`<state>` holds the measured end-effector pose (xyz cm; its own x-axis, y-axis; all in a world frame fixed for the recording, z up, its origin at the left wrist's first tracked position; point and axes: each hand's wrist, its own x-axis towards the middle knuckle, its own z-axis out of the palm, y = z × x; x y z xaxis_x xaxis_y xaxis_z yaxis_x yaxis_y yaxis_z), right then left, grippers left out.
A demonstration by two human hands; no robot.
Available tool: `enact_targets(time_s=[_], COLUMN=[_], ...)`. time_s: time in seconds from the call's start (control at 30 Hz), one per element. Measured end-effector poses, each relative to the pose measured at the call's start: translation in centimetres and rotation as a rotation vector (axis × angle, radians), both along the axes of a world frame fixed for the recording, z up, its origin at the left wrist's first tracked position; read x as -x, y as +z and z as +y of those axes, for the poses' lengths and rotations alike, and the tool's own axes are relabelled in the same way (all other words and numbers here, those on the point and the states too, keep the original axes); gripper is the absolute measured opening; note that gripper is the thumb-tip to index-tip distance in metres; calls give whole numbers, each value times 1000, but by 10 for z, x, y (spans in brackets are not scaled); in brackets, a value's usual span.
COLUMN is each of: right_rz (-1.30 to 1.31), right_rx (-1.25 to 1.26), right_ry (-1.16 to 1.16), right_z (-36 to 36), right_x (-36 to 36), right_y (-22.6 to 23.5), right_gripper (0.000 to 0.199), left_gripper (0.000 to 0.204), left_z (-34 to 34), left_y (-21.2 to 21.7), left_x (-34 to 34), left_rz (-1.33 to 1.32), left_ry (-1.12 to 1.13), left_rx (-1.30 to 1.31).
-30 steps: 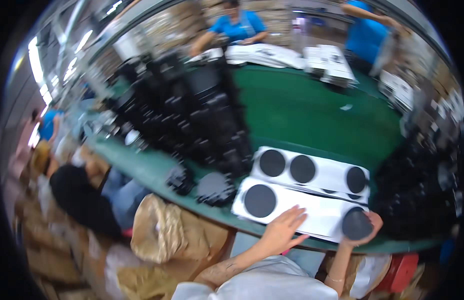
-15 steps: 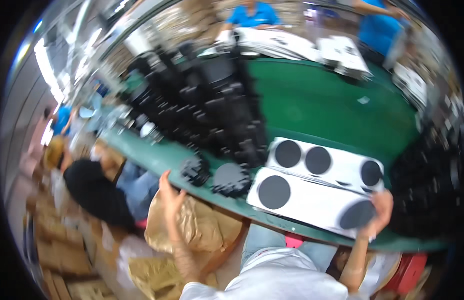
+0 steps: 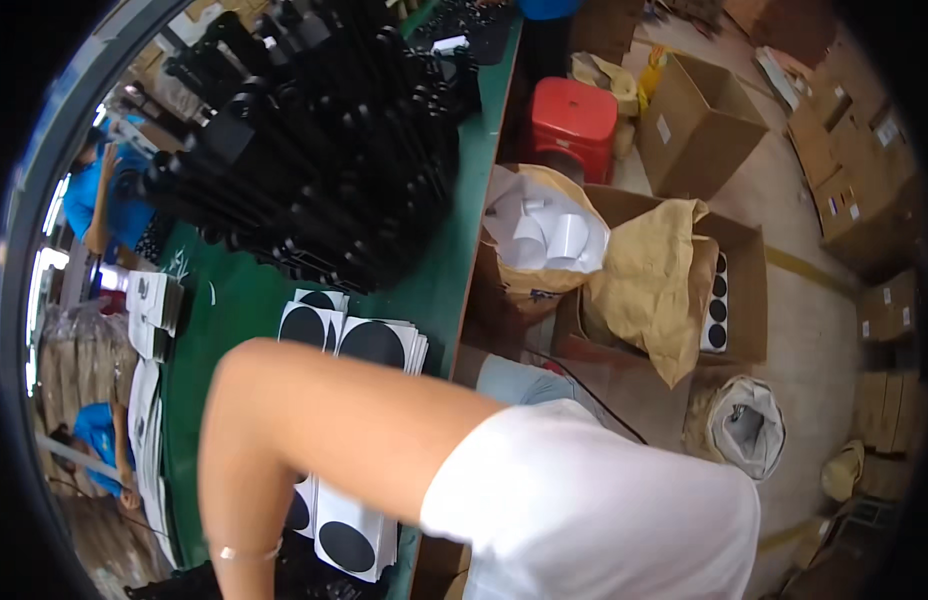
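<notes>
My right arm (image 3: 324, 400), with a thin band at its wrist, reaches across the green table (image 3: 209, 330) and bends toward the lower edge. Its hand lies beyond the picture, so what it touches is hidden. My left hand does not show either. Under and beside the arm lie stacked white panels (image 3: 359, 510) with large black discs, close to the table's edge. The arm covers their middle part. Beyond them stands a tall pile of black plastic parts (image 3: 314, 150).
By the table stands a kraft paper bag (image 3: 554, 275) of white pieces. Near it are a cardboard box (image 3: 739, 350) holding a crumpled paper bag (image 3: 654, 285), a red stool (image 3: 574, 125) and an open carton (image 3: 694, 130). Co-workers in blue (image 3: 99, 440) sit across the table.
The view has swung right, so the table now lies on the left and the floor on the right. My right hand, earlier at the front panel's right end, and my open left hand have both left view.
</notes>
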<state>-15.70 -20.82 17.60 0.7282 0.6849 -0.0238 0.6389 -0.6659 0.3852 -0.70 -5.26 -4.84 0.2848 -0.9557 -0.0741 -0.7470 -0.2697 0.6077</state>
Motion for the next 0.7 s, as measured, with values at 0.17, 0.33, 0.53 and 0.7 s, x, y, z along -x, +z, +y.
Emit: enact_targets(time_s=[0.17,0.33,0.53,0.7], right_rz=[-167,-232,-254,-273], right_rx=[-64,-117,-162,-172], right_ry=[-1,25,77,104], right_z=[10,16,28,32], right_x=[-16,-23,-32,-34], right_y=[-15,-23,-21,-18], right_gripper=[56,49,42,36], left_gripper=[115,113,111,109], left_z=[-13,-11,2,5], left_y=[3,1,8,10], left_x=[38,47,54,63], left_rz=[-16,-13,-24,-21], left_ry=[-53,-53,9,45], left_rx=[17,20,37,69])
